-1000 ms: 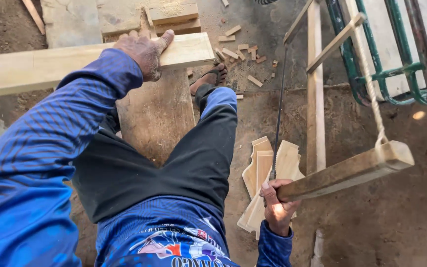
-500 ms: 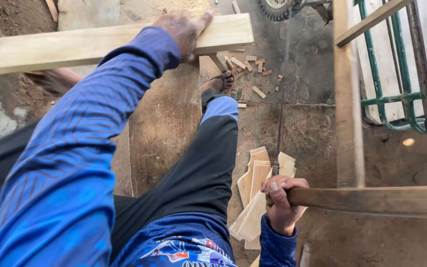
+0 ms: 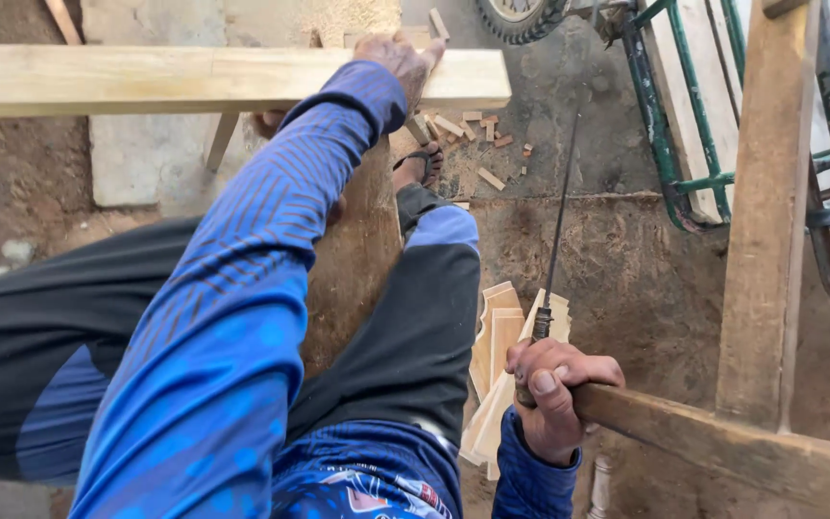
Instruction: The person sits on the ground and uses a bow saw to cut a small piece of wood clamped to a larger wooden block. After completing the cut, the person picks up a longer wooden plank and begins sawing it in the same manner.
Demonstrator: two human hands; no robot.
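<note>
Underfoot lies a rough floor of packed brown dirt and stained grey concrete [image 3: 617,259], with a pale concrete slab [image 3: 136,163] at the upper left and short pale wood offcuts [image 3: 463,130] scattered near a sandalled foot [image 3: 422,163]. At the upper right stands a green-painted metal frame [image 3: 660,125] with a tyre just beside it at the top edge.

Across the top runs a long pale squared timber beam [image 3: 146,79]. The left hand [image 3: 398,56], at the end of a blue striped sleeve, lies flat on the beam's top near its right end, fingers spread rather than curled, pressing down on it.

At the lower right the right hand [image 3: 554,399] is wrapped tightly, fingers closed, around the end of a darker brown wooden bar [image 3: 722,447] that runs off to the right edge; a thin dark metal blade [image 3: 559,211] rises from just above the fist toward the beam. An upright brown wooden post [image 3: 766,221] meets the bar. Beside the fist a stack of pale shaped wooden pieces [image 3: 497,336] lies on the ground.
</note>
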